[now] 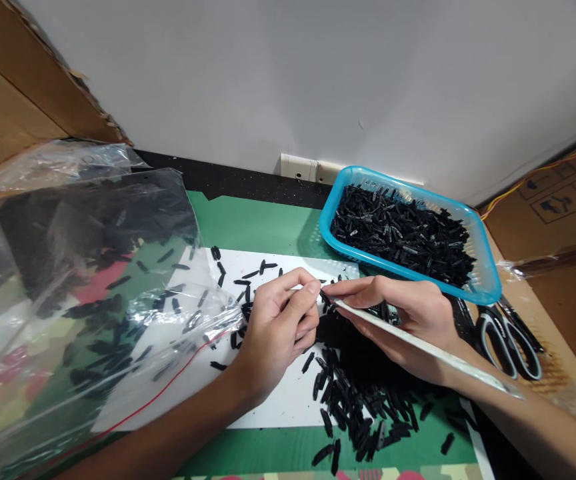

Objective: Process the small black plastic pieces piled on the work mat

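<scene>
My left hand is closed in a pinch, thumb against forefinger; whatever sits between the fingertips is too small to make out. Close beside it, my right hand grips a long, thin, pale flat tool, its tip pointing at the left fingertips. A small black piece shows at that tip, between the two hands. Below the hands lies a dark heap of black plastic pieces, spread over a white sheet and a green mat.
A blue-rimmed basket full of black pieces stands at the back right. Black-handled scissors lie beside it. On the left is a clear zip bag with black pieces in or beneath it. Cardboard boxes and a wall socket border the table.
</scene>
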### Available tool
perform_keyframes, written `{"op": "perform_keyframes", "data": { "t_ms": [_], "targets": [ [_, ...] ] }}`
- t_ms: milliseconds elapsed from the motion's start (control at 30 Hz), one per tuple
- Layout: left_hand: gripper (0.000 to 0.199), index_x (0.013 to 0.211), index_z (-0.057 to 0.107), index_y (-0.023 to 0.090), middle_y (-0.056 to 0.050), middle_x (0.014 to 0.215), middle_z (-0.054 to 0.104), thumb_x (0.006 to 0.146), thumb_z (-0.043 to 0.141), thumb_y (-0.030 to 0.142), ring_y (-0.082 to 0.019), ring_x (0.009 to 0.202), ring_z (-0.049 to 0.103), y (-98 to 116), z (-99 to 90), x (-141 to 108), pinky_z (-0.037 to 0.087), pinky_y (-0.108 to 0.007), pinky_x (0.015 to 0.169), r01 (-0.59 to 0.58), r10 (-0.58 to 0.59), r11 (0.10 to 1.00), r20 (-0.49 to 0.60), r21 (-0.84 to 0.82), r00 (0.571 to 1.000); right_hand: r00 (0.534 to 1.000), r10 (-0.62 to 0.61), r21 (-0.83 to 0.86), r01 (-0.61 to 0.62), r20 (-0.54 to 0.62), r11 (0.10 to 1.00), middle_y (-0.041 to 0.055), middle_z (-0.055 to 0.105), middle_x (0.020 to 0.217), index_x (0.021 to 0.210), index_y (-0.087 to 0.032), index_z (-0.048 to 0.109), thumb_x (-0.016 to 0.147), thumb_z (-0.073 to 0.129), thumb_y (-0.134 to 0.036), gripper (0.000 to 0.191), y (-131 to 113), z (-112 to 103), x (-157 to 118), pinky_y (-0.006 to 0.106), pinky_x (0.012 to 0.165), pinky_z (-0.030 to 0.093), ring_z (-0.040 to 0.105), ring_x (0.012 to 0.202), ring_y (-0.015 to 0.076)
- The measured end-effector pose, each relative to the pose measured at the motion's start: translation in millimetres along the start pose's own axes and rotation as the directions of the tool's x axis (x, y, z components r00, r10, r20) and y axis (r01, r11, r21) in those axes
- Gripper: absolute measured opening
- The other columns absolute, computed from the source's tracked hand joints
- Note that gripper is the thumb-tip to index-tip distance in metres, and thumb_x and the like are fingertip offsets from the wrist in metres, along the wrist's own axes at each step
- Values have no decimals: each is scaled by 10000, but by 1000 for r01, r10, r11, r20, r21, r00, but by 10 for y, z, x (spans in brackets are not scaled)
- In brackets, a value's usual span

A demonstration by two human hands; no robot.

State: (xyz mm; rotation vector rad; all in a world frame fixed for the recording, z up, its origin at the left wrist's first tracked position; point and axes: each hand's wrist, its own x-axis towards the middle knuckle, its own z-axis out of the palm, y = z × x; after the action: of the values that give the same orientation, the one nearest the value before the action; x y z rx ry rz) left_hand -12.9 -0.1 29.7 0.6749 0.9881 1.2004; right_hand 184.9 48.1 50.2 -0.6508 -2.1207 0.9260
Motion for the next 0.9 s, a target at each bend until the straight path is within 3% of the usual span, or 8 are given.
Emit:
{"op": "perform_keyframes", "data": {
  "t_ms": [167,400,567,700,800,900],
  "targets": [
    [399,769,573,204,109,493,395,944,814,470,-31,350,311,-7,-2,-5,238,-96,336,-5,6,1000,19,-6,1000,1000,-27,-20,27,11,999,77,875,1168,947,-205,717,988,760,-102,118,1,-26,24,231,807,682,869,976,196],
    [413,763,569,203,112,487,383,926,820,488,-31,345,299,12,12,-11,229,-97,323,8,-8,1000,18,11,1000,997,-78,-51,79,29,996,99,863,1188,974,-201,718,1015,735,-111,101,-34,-62,36,267,852,692,856,978,195],
    [380,783,540,213,117,501,387,979,729,478,-30,318,267,5,21,-11,235,-95,277,94,-93,995,27,-21,995,979,-203,-220,204,27,954,151,856,1204,969,-189,696,1034,659,-56,152,-12,-6,-19,283,778,702,853,946,208],
    [349,813,525,227,121,511,404,993,707,463,-39,312,259,-18,26,-16,247,-101,247,190,-185,976,54,-103,981,932,-361,-363,337,0,869,221,850,1178,920,-159,676,975,681,11,179,51,71,-46,297,742,714,859,932,238],
    [338,859,530,241,130,512,396,993,718,488,-41,317,240,-41,22,-28,249,-98,242,270,-257,949,97,-162,962,875,-483,-418,452,37,788,276,840,1148,871,-147,658,960,637,31,201,95,101,-46,362,762,728,850,938,276],
    [333,889,529,249,135,515,397,995,718,502,-42,323,231,-58,21,-42,263,-97,241,315,-297,930,116,-187,948,837,-540,-459,517,93,722,289,829,1168,811,-165,635,983,540,13,265,123,117,-59,384,672,701,828,842,273]
  ]
}}
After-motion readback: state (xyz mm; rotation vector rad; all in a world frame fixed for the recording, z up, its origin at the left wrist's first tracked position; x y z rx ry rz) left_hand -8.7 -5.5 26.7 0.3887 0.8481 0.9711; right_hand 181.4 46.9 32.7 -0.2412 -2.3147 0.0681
